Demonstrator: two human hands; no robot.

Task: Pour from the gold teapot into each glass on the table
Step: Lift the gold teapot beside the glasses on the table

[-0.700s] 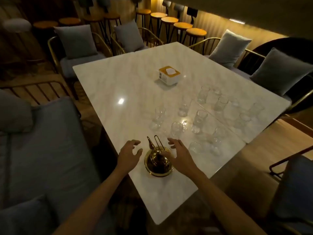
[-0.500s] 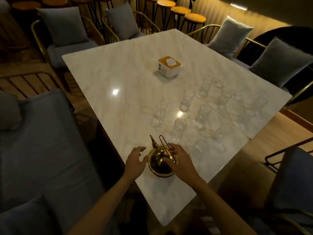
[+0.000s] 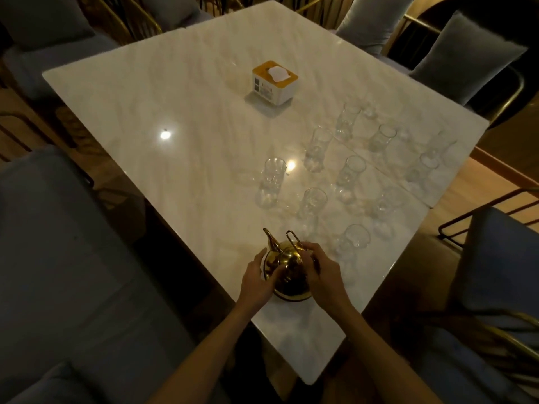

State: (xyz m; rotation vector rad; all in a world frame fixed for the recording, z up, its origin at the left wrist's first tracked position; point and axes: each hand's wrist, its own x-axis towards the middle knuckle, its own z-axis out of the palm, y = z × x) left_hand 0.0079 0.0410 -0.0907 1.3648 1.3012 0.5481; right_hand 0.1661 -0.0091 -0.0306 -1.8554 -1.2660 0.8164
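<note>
1. In the head view, the gold teapot point(image 3: 290, 271) is seen standing on the white marble table point(image 3: 175, 97), close to the table's near edge, with its spout pointed up and to the left and its thin wire handle raised behind the lid.

2. The left hand point(image 3: 261, 279) is laid against the left flank of the teapot; its fingers are curved around the body, with the thumb up near the base of the spout.

3. The right hand point(image 3: 322, 272) is placed on the right flank, its fingers curled over the top of the pot beside the foot of the handle. The pot is thus clasped between both hands. Whether the handle itself is pinched cannot be told in the dim light.

4. The clear glasses are set upright and apart from one another beyond and to the right of the teapot. The nearest glass point(image 3: 351, 240) is just right of the right hand, and another glass point(image 3: 312, 204) is just behind the pot. A further glass point(image 3: 271, 180) stands alone to the left of the group.

5. A yellow-topped tissue box point(image 3: 274, 83) is found near the middle of the table, well apart from the glasses.

6. Grey cushioned seats point(image 3: 52, 228) are ranged around the table.
</note>
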